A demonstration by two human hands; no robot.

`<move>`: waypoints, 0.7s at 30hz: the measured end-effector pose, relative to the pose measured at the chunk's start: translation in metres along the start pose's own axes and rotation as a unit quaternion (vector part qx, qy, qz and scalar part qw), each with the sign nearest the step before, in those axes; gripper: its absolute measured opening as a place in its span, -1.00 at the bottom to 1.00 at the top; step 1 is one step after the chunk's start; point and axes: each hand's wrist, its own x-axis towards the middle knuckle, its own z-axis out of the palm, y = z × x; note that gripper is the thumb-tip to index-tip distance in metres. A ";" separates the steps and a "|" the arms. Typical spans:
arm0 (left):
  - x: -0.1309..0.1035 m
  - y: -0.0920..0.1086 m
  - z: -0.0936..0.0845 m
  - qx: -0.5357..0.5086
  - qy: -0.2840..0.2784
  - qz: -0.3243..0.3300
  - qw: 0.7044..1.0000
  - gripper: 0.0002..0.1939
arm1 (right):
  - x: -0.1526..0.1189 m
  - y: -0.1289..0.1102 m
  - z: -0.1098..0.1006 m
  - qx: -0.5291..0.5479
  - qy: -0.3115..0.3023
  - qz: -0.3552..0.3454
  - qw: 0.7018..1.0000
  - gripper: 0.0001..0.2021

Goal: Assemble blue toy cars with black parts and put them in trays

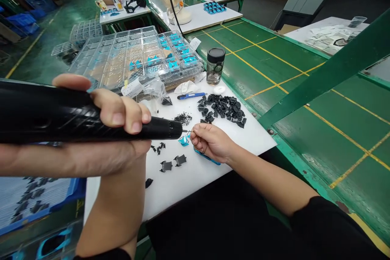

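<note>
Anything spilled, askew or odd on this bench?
Nothing looks plainly damaged or knocked over. Closest to odd: tiny black bits lie loose on the white table, just beyond the tip of the driver, with no tray under them. Could be a spill, though perhaps just set out that way.

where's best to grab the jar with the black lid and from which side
Likely round the jar, below its black lid, from the right: it stands upright and that side faces the green surface, while clear trays crowd its left and a small white object sits in front.
</note>
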 end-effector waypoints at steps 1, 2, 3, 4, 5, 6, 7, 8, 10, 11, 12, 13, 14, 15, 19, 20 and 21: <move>-0.002 -0.002 0.004 0.026 -0.006 0.004 1.000 -0.10 | -0.001 0.000 0.001 0.001 0.000 -0.001 1.000 -0.62; -0.001 -0.005 0.006 0.042 -0.013 0.013 0.999 -0.10 | -0.001 0.000 0.003 0.001 0.000 -0.002 1.000 -0.62; 0.001 -0.007 0.005 0.044 -0.023 0.027 0.998 -0.09 | -0.002 -0.001 0.003 0.002 0.001 -0.004 1.000 -0.63; 0.005 -0.009 0.001 0.036 -0.037 0.043 0.998 -0.08 | -0.002 -0.001 0.004 0.002 0.001 -0.006 1.000 -0.63; 0.010 -0.011 -0.006 0.025 -0.057 0.062 0.996 -0.04 | -0.002 -0.002 0.005 0.001 0.002 -0.008 1.000 -0.64; 0.017 -0.013 -0.014 0.012 -0.079 0.088 0.993 0.01 | -0.002 -0.002 0.005 0.001 0.002 -0.010 1.000 -0.64; 0.023 -0.015 -0.022 0.004 -0.098 0.108 0.989 0.04 | -0.002 -0.002 0.004 0.000 0.002 -0.011 1.000 -0.64; 0.029 -0.017 -0.029 -0.003 -0.120 0.128 0.985 0.04 | -0.002 -0.002 0.004 -0.001 0.002 -0.012 1.000 -0.64; 0.038 -0.020 -0.037 -0.002 -0.156 0.144 0.977 -0.04 | -0.002 -0.002 0.003 0.002 0.002 -0.011 1.000 -0.64; 0.040 -0.021 -0.038 -0.002 -0.175 0.152 0.973 -0.11 | -0.002 -0.001 0.002 0.004 0.000 -0.010 1.000 -0.64; 0.042 -0.023 -0.037 -0.002 -0.200 0.158 0.967 -0.19 | -0.002 -0.001 0.002 0.007 -0.002 -0.010 1.000 -0.64; 0.042 -0.023 -0.035 0.001 -0.227 0.159 0.961 -0.26 | -0.002 -0.001 0.001 0.009 -0.004 -0.009 1.000 -0.64; 0.042 -0.024 -0.033 0.008 -0.246 0.152 0.957 -0.32 | -0.002 -0.001 0.001 0.012 -0.006 -0.009 1.000 -0.64; 0.041 -0.024 -0.032 0.014 -0.261 0.145 0.954 -0.36 | -0.002 -0.001 0.001 0.014 -0.009 -0.008 1.000 -0.64; 0.040 -0.020 -0.037 -0.008 -0.249 0.145 0.958 -0.07 | -0.003 -0.002 0.001 0.018 -0.016 -0.011 1.000 -0.65; 0.040 -0.018 -0.041 -0.017 -0.237 0.146 0.960 0.04 | -0.002 -0.002 0.000 0.019 -0.016 -0.013 1.000 -0.66; 0.040 -0.017 -0.043 -0.024 -0.225 0.141 0.964 0.12 | -0.002 -0.003 0.000 0.020 -0.017 -0.014 1.000 -0.66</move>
